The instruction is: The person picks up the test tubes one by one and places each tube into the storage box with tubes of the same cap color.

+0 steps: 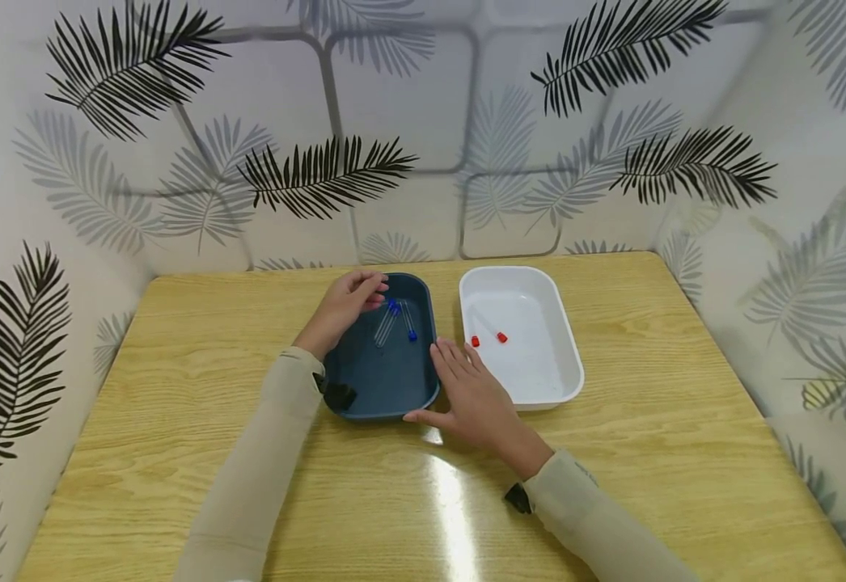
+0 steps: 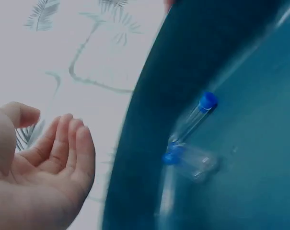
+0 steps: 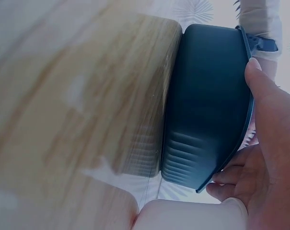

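My left hand [image 1: 350,303] hovers over the left far rim of a dark blue tray [image 1: 379,396], its fingers loosely bent and holding nothing. In the left wrist view that hand [image 2: 53,167] appears beside the tray wall, palm bare. Clear tubes with blue caps [image 1: 412,335] lie inside the dark tray, toward its far end; a blue-capped tube [image 2: 195,117] also shows in the left wrist view. At the tray's near right corner my right hand [image 1: 470,396] touches the rim with spread thumb and extended fingers. The right wrist view shows its thumb [image 3: 260,79] against the rim.
A white tray [image 1: 572,356] stands just right of the dark one and holds two clear tubes with red caps [image 1: 502,337]. Both trays sit on a wood-grain table [image 1: 197,388]. A leaf-patterned covering [image 1: 401,97] rises behind the table.
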`<state>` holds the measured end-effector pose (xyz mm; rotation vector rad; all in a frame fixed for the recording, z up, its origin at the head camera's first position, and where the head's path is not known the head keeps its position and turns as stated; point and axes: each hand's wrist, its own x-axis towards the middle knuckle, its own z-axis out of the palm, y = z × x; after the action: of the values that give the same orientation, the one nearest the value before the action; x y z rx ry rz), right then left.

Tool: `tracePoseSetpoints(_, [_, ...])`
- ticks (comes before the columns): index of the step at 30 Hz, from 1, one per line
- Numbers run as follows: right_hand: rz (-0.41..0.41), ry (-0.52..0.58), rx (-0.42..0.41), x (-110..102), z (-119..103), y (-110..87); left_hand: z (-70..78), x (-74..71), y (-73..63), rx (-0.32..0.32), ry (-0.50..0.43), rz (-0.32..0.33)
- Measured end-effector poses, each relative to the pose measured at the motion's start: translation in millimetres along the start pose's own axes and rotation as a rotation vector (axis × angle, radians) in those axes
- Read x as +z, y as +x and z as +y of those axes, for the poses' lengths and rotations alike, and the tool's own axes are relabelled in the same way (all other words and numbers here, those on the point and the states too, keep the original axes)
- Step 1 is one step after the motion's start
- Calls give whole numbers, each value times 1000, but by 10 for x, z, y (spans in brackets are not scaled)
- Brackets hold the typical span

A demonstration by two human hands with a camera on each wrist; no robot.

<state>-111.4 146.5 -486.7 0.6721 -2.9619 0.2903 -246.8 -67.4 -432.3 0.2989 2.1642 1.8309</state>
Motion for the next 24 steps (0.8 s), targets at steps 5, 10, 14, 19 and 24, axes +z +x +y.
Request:
tracePoseSetpoints(5, [5, -8, 4, 30, 14, 4, 190, -29, -188, 103, 104, -12])
tracePoseSetpoints(10, [4, -12, 0, 12, 14, 5, 203, -81, -367, 191, 179, -34])
tracePoseSetpoints(14, [2, -12, -1, 4, 12, 8, 168, -122, -515, 238, 268, -31])
tracePoseSetpoints(19, [-2, -4, -4, 7, 8, 6, 108, -157, -704, 284, 397, 32])
tracePoseSetpoints(24, [-2, -1, -3, 15, 8, 8, 22, -193, -878, 346, 495, 80])
